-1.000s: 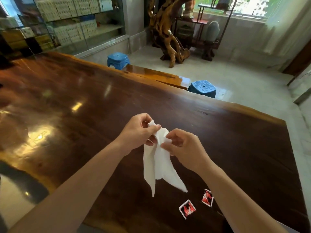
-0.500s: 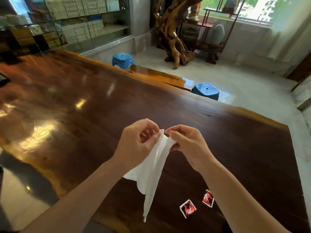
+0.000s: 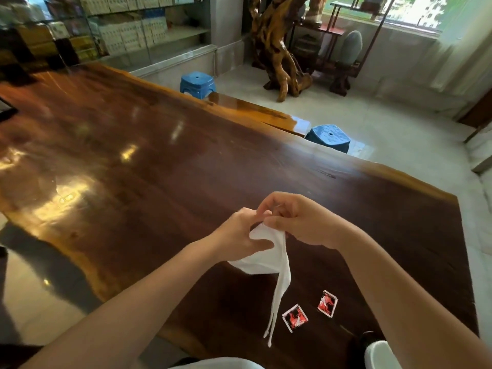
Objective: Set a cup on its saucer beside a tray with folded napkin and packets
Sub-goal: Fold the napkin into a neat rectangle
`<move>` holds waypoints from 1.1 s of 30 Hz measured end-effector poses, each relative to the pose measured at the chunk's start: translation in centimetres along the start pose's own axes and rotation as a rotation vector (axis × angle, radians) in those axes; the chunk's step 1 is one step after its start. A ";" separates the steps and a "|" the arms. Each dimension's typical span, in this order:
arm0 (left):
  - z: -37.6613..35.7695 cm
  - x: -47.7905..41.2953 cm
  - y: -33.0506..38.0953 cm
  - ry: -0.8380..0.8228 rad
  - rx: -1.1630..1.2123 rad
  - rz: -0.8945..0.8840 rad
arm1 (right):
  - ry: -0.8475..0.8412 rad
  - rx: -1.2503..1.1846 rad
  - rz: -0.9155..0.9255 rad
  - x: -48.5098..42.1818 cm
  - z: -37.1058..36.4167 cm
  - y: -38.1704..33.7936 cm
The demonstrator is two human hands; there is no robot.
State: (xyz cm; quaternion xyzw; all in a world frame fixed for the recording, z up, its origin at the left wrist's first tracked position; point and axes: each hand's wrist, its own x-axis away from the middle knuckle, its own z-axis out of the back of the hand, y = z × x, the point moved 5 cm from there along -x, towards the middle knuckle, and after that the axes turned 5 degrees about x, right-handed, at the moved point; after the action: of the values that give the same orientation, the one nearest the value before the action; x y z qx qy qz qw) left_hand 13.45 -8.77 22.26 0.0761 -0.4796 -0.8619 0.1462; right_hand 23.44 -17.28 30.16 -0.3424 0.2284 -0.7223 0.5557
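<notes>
Seen from my own head, looking down over a glossy dark wooden table (image 3: 165, 166). Toward the left, my left hand (image 3: 241, 233) hovers above the tabletop, thumb and fingers pinched shut on the top edge of a white napkin (image 3: 269, 255). The napkin is in the air, not yet folded: one limp sheet droops under my left palm and a thin twisted tail hangs down toward the near edge. Just right of it, touching the left, my right hand (image 3: 302, 222) is closed on the same top edge, fingertips meeting. Below and to the right, two small red-and-white packets (image 3: 295, 318) lie flat on the wood, near each other but apart. No tray, cup or saucer can be made out; a white shape at the lower right corner is too cropped to name. To fold cleanly, I judge I should draw my hands apart, shake the twist out, match the corners and crease it flat on the table.
</notes>
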 end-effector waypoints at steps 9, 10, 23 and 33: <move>1.8 -0.6 -7.0 -0.060 -0.256 0.301 | 0.236 0.106 0.024 3.0 12.1 -0.7; 2.6 0.0 -7.9 -0.042 -0.238 0.338 | 0.262 0.134 0.011 3.5 13.4 0.2; 11.4 0.3 -9.4 0.183 0.373 0.301 | 0.416 0.208 -0.515 5.3 12.8 17.7; 11.5 -2.3 -6.2 0.755 0.097 0.263 | 0.914 -0.231 -0.501 4.8 9.0 18.9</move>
State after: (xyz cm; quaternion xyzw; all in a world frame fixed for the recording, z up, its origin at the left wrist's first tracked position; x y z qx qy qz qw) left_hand 11.40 4.33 23.05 0.3321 -0.4381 -0.7237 0.4172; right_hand 41.68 -26.70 23.85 -0.0958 0.4363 -0.8786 0.1687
